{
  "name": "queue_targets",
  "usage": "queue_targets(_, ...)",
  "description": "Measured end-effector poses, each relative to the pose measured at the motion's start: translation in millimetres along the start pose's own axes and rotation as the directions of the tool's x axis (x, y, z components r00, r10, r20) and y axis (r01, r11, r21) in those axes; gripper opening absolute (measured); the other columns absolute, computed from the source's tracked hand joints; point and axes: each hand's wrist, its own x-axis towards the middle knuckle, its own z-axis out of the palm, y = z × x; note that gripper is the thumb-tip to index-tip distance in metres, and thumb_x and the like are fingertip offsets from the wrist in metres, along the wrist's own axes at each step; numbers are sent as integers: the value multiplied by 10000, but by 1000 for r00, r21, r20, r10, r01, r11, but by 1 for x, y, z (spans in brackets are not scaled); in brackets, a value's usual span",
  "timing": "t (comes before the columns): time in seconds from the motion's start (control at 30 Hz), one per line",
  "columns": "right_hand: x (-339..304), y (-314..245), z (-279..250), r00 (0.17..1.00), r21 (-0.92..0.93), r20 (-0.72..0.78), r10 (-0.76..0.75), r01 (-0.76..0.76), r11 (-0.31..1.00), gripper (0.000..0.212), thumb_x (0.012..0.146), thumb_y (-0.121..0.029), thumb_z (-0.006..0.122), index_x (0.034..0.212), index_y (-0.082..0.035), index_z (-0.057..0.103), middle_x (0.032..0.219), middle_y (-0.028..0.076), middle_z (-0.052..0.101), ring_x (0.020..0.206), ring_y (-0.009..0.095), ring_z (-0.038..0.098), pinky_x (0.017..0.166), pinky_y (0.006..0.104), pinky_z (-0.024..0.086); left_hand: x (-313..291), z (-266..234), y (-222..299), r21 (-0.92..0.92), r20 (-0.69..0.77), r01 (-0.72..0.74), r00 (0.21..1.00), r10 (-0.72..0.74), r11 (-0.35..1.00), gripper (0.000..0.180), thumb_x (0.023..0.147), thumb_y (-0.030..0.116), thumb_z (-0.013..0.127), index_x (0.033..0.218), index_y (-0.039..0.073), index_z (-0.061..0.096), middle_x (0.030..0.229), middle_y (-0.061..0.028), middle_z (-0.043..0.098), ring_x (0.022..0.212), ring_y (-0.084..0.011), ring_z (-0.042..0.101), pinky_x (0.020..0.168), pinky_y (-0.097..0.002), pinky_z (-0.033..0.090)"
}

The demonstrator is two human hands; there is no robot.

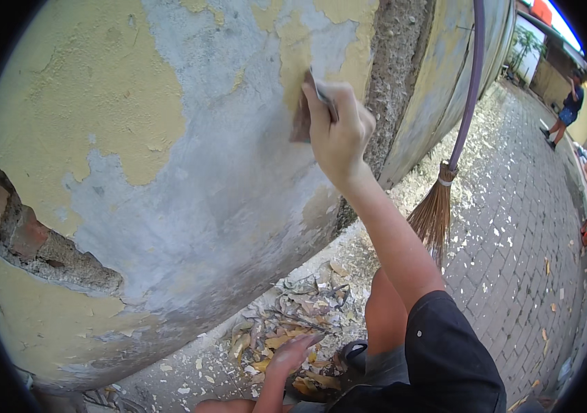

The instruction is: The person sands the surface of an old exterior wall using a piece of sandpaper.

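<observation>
My right hand grips a scraper, its flat blade against the wall at the edge of a patch of yellow paint. Around it the wall is partly bare grey plaster and partly peeling yellow paint. Low down near my knees, my left hand hangs above dry leaves, fingers stretched out, holding nothing. Its fingers show only in part.
A stick broom with a purple handle stands just right of my arm. Paint flakes and dry leaves litter the wall's foot. Broken plaster bares brick at left. A person stands far off on the paved path; another shows partly at the right rim.
</observation>
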Motion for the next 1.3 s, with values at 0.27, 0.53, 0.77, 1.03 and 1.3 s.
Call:
queue_targets(0.27, -23, 1, 0, 983, -11, 26, 181, -181, 983, 112, 898, -71, 736, 905, -35, 630, 624, 70, 608, 515, 191, 588, 484, 294, 422, 8, 13, -18, 21, -114, -11, 993, 14, 1000, 608, 926, 135, 584, 1503, 232, 416, 1459, -118, 508, 1309, -331, 519, 1076, -446, 439)
queue_targets(0.53, -76, 14, -16, 986, -33, 43, 163, -162, 986, 137, 870, -15, 753, 898, -20, 619, 640, 89, 622, 501, 192, 586, 472, 288, 430, 18, 27, -16, 42, -20, -64, 998, 65, 997, 578, 952, 184, 591, 1500, 259, 418, 1473, -122, 491, 1307, -342, 518, 1065, -450, 446)
queue_targets(0.77, 36, 2, 21, 997, 23, -80, -17, 19, 1000, 119, 895, -85, 742, 906, -52, 629, 607, 62, 590, 487, 172, 555, 470, 285, 405, 21, 6, -22, -45, -126, -86, 989, 80, 995, 550, 943, 172, 594, 1472, 198, 446, 1413, -141, 539, 1272, -364, 534, 1037, -459, 458)
queue_targets(1.03, -54, 7, -11, 989, -35, 20, 144, -143, 989, 98, 884, -59, 749, 908, -47, 655, 627, 73, 623, 500, 172, 579, 470, 291, 423, 20, 2, -27, -15, -163, -109, 981, 105, 994, 553, 932, 136, 600, 1462, 197, 454, 1393, -145, 554, 1270, -366, 538, 1038, -459, 459)
queue_targets(1.3, -51, 21, -4, 998, 8, 19, -55, 55, 998, 131, 850, -62, 774, 895, -43, 652, 597, 69, 573, 478, 197, 545, 457, 313, 399, 18, 8, -25, -21, -117, -93, 989, 90, 995, 556, 933, 171, 630, 1461, 203, 461, 1450, -135, 519, 1295, -355, 523, 1062, -454, 444)
